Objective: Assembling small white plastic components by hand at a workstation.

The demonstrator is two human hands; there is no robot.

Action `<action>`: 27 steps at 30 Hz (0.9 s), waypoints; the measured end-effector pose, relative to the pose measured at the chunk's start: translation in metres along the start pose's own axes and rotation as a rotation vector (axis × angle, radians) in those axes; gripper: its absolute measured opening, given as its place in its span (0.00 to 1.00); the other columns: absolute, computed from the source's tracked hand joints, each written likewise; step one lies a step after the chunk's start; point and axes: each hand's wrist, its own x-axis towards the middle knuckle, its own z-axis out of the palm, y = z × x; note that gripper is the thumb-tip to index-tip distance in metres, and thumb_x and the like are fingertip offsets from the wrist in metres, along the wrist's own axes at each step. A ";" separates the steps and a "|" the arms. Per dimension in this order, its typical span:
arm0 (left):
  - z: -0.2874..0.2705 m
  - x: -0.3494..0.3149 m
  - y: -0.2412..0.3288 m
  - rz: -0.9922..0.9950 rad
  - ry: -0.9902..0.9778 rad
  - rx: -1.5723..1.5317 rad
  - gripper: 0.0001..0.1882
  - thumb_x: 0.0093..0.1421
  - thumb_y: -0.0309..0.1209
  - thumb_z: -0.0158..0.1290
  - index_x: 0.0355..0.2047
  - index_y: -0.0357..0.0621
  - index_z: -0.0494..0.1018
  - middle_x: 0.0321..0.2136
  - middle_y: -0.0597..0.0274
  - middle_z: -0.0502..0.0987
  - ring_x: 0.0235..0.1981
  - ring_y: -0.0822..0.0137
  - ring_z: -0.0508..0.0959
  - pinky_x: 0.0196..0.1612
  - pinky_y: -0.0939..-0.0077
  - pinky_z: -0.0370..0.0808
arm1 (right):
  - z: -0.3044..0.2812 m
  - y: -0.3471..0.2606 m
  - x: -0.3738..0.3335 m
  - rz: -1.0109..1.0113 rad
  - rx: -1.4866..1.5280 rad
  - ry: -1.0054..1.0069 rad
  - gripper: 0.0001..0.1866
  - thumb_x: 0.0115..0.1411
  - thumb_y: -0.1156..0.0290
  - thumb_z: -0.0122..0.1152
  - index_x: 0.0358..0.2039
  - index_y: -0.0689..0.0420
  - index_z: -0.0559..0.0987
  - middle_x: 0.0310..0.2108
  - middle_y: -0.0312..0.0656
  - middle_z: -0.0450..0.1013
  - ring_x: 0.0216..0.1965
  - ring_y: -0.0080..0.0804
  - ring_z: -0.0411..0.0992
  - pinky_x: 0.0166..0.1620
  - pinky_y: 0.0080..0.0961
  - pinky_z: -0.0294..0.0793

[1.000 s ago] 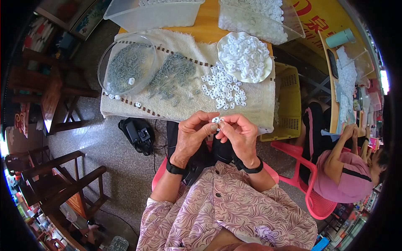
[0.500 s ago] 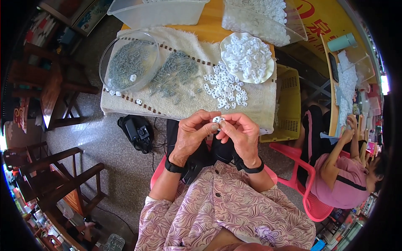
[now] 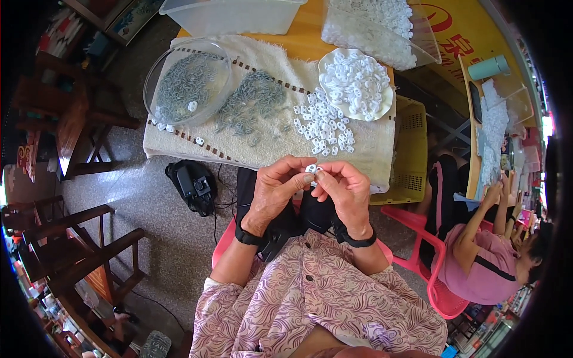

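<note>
Just off the table's near edge, my left hand [image 3: 276,186] and my right hand [image 3: 344,186] meet, thumbs and forefingers pinching one small white plastic piece [image 3: 311,169] with holes in it. Fingertips cover part of that piece. Beyond them, loose white pieces [image 3: 325,126] lie on a cream towel [image 3: 197,136], spilling from beside a scalloped white plate [image 3: 387,106] heaped with more. Small grey metal pins [image 3: 253,98] form a pile to the left. A round clear tray [image 3: 229,77] holds more pins and one white piece.
Clear plastic bins [image 3: 236,18] stand at the table's back, one holding white pieces. A yellow crate [image 3: 412,149] is right of the table. Farther right, another person [image 3: 477,262] works at a side table. A black bag [image 3: 192,187] lies on the floor; wooden chairs [image 3: 89,238] stand left.
The view has shifted slightly. My hands keep their pinch on the white piece in nearly the same place, its face turned a little. The other person's arms have moved slightly.
</note>
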 end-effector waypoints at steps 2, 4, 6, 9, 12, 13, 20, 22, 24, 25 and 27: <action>-0.002 0.000 -0.002 0.019 -0.029 0.000 0.14 0.58 0.22 0.56 0.46 0.38 0.75 0.30 0.68 0.77 0.29 0.80 0.74 0.33 0.87 0.73 | 0.001 -0.001 0.000 0.005 -0.001 0.004 0.07 0.59 0.76 0.59 0.37 0.65 0.77 0.27 0.39 0.77 0.24 0.20 0.75 0.25 0.13 0.73; -0.003 0.000 -0.001 0.018 -0.051 0.012 0.14 0.58 0.22 0.57 0.46 0.38 0.75 0.30 0.69 0.77 0.29 0.80 0.74 0.32 0.87 0.73 | 0.001 -0.003 0.000 0.010 -0.001 0.009 0.06 0.59 0.77 0.59 0.36 0.65 0.77 0.27 0.39 0.76 0.24 0.19 0.75 0.25 0.12 0.73; -0.003 0.000 0.000 0.016 -0.071 0.025 0.15 0.57 0.22 0.57 0.46 0.38 0.75 0.30 0.69 0.76 0.29 0.80 0.74 0.31 0.87 0.73 | 0.001 -0.004 -0.001 0.009 0.000 0.016 0.07 0.58 0.77 0.60 0.36 0.65 0.77 0.27 0.39 0.76 0.24 0.19 0.75 0.25 0.12 0.73; 0.000 0.000 0.000 0.020 -0.030 -0.003 0.15 0.57 0.22 0.57 0.46 0.38 0.75 0.29 0.69 0.76 0.28 0.80 0.74 0.27 0.88 0.72 | 0.000 -0.002 -0.001 0.002 -0.002 0.022 0.07 0.59 0.76 0.60 0.37 0.65 0.77 0.27 0.39 0.76 0.23 0.19 0.75 0.24 0.12 0.72; -0.001 0.000 -0.003 0.064 -0.022 -0.019 0.15 0.58 0.23 0.57 0.46 0.38 0.75 0.28 0.69 0.76 0.28 0.81 0.74 0.24 0.89 0.71 | -0.002 0.001 0.000 0.000 0.019 0.004 0.08 0.59 0.75 0.60 0.38 0.64 0.78 0.27 0.39 0.77 0.24 0.19 0.74 0.25 0.12 0.72; -0.002 0.001 -0.003 0.042 -0.027 -0.016 0.15 0.58 0.23 0.57 0.46 0.38 0.75 0.28 0.69 0.76 0.27 0.81 0.74 0.24 0.89 0.70 | -0.002 0.000 0.000 0.000 0.019 0.004 0.08 0.59 0.75 0.60 0.38 0.64 0.78 0.27 0.39 0.77 0.24 0.19 0.74 0.25 0.12 0.72; -0.002 0.000 -0.001 -0.001 -0.013 -0.015 0.13 0.58 0.24 0.57 0.45 0.38 0.76 0.27 0.69 0.76 0.26 0.81 0.73 0.24 0.89 0.70 | -0.001 0.002 0.000 -0.040 0.040 -0.007 0.08 0.59 0.75 0.61 0.38 0.63 0.78 0.27 0.39 0.77 0.25 0.19 0.74 0.26 0.13 0.72; -0.002 0.000 0.000 0.011 -0.026 -0.008 0.13 0.58 0.24 0.57 0.44 0.37 0.76 0.27 0.69 0.77 0.26 0.81 0.73 0.25 0.88 0.70 | -0.003 0.005 0.002 -0.038 0.064 -0.004 0.08 0.59 0.75 0.61 0.38 0.63 0.78 0.27 0.38 0.77 0.24 0.19 0.74 0.25 0.13 0.72; -0.003 0.000 0.000 0.022 -0.039 0.000 0.12 0.58 0.24 0.57 0.43 0.37 0.76 0.27 0.69 0.77 0.26 0.81 0.73 0.26 0.88 0.71 | -0.008 0.006 0.004 0.014 0.177 -0.063 0.07 0.58 0.76 0.62 0.37 0.63 0.79 0.27 0.38 0.76 0.24 0.19 0.73 0.25 0.13 0.72; -0.003 0.000 0.000 0.018 -0.051 -0.011 0.12 0.58 0.24 0.57 0.43 0.37 0.76 0.27 0.68 0.77 0.26 0.81 0.73 0.27 0.87 0.71 | -0.009 0.005 0.004 0.013 0.176 -0.062 0.07 0.58 0.76 0.62 0.37 0.63 0.79 0.27 0.38 0.76 0.24 0.19 0.73 0.25 0.13 0.72; -0.004 -0.001 0.000 0.014 -0.065 -0.022 0.12 0.57 0.24 0.57 0.42 0.37 0.76 0.27 0.68 0.77 0.26 0.81 0.72 0.28 0.87 0.71 | -0.011 0.005 0.004 0.103 0.234 -0.097 0.07 0.57 0.76 0.63 0.36 0.63 0.79 0.26 0.39 0.76 0.23 0.20 0.73 0.24 0.14 0.72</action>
